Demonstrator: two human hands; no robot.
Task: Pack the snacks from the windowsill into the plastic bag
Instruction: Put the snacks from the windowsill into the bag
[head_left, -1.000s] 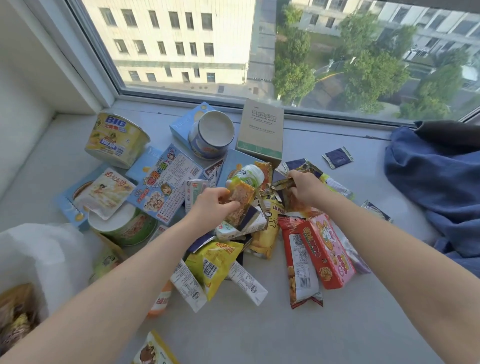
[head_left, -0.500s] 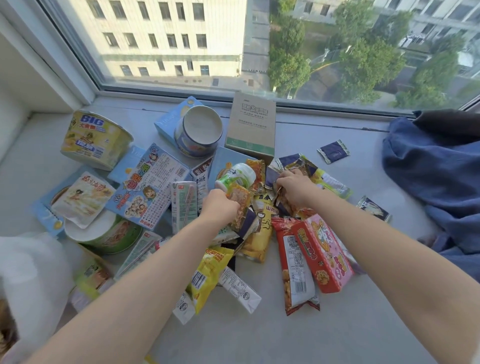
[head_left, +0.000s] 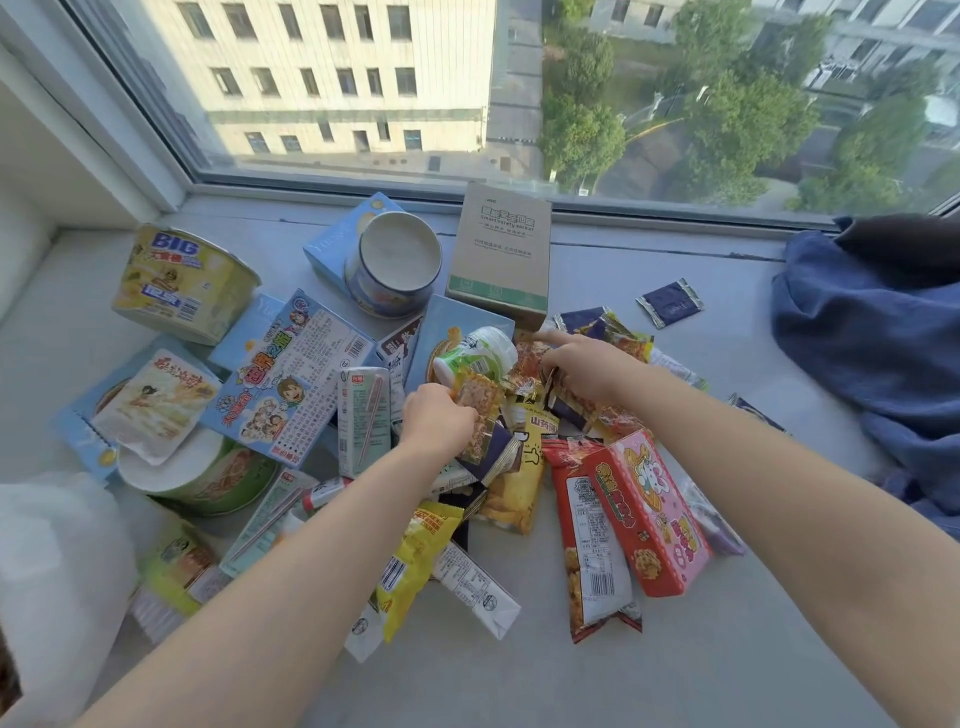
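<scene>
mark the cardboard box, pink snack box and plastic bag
cardboard box (head_left: 498, 249): head view, front face
pink snack box (head_left: 649, 519): head view, top face middle
plastic bag (head_left: 54, 566): head view, side wall

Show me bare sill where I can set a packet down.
Bare sill runs along the near edge, below the pink box. More lies between the brown box and blue cloth, around one dark sachet. Crowded: the snack pile mid-sill and the bowls left of it.

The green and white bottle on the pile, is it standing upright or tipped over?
Tipped over. The bottle lies on its side on top of the snack packets, near the left hand.
</scene>
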